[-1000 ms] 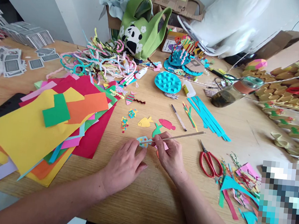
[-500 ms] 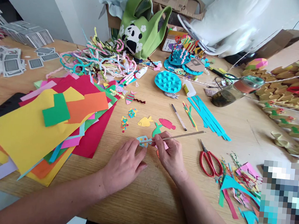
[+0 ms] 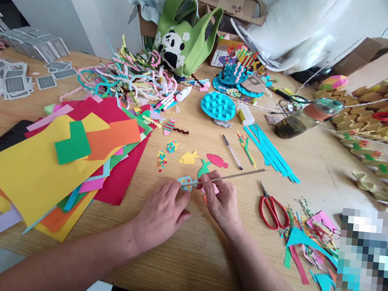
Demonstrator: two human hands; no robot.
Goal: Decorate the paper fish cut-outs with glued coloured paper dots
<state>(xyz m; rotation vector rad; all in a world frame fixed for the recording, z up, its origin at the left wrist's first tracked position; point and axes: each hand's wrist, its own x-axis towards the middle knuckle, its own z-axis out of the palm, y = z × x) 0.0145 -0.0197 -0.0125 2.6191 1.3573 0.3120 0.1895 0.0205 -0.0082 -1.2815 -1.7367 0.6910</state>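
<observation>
1. A light-blue spotted paper fish (image 3: 186, 183) is laid flat on the worktop (image 3: 199, 265), between the two hands.
2. The fish's left end is touched by the fingertips of the left hand (image 3: 163, 210); its grip is slightly open, the thumb being held apart from the forefinger.
3. A thin stick (image 3: 241, 174) is pinched in the closed grip of the right hand (image 3: 220, 202). It is slanted, with its lower end over the fish; whether the fish is touched by that end cannot be told.
4. A green paper cutout (image 3: 204, 168) and a pink paper piece (image 3: 215, 189) are seen near the right fingers, the pink one partly covered.
5. Beyond the hands, a yellow paper fish (image 3: 188, 158), a red paper fish (image 3: 216, 161) and small paper dots (image 3: 161, 161) are spread.
6. Red-handled scissors (image 3: 273, 212) are placed to the right, beside paper scraps (image 3: 311, 239).
</observation>
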